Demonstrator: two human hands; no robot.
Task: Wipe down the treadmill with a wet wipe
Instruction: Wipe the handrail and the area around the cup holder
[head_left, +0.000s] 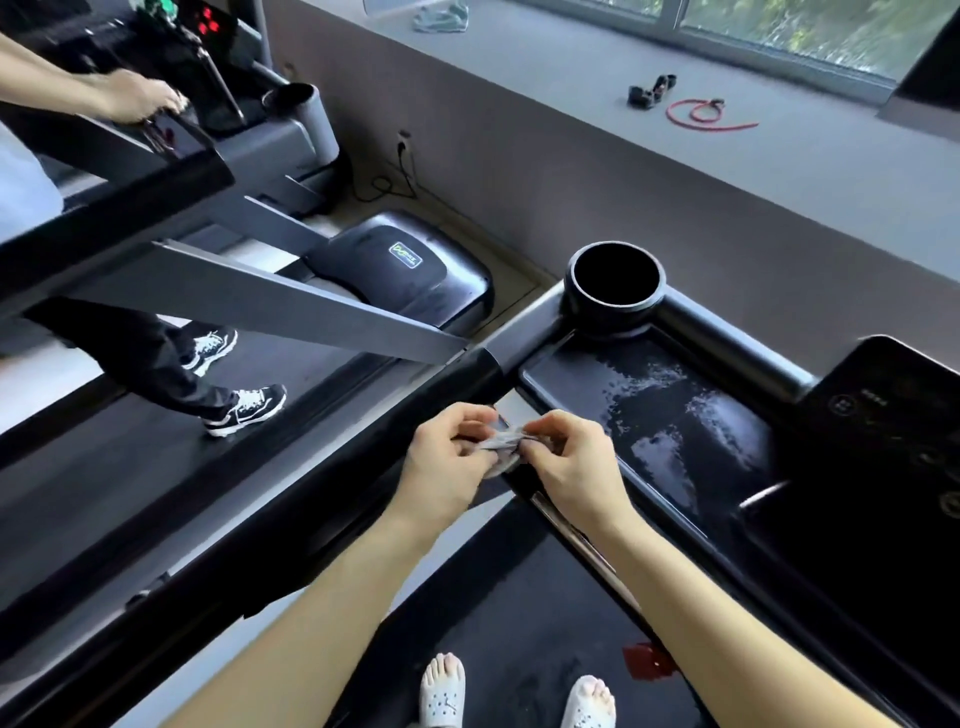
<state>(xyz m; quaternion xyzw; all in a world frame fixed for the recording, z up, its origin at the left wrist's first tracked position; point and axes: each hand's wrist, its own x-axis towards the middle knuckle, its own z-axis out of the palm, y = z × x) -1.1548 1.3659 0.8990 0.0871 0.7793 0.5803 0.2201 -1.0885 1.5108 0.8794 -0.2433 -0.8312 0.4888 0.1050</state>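
A crumpled grey wet wipe (503, 442) hangs between both hands above the treadmill's left handrail (332, 462). My left hand (447, 462) pinches its left end and my right hand (571, 460) pinches its right end. Just right of the hands lies the black console tray (670, 431), streaked with wet smears. A round cup holder (615, 278) stands at the tray's far corner. The dark touch screen (883, 441) fills the right side. My feet in white sandals stand on the belt (519, 623) below.
Another person walks on the neighbouring treadmill (405, 270) to the left, hands on its console. A red clip (647, 660) sits under my console. On the grey ledge (571, 104) lie a red cord (701, 114) and dark straps (649, 91).
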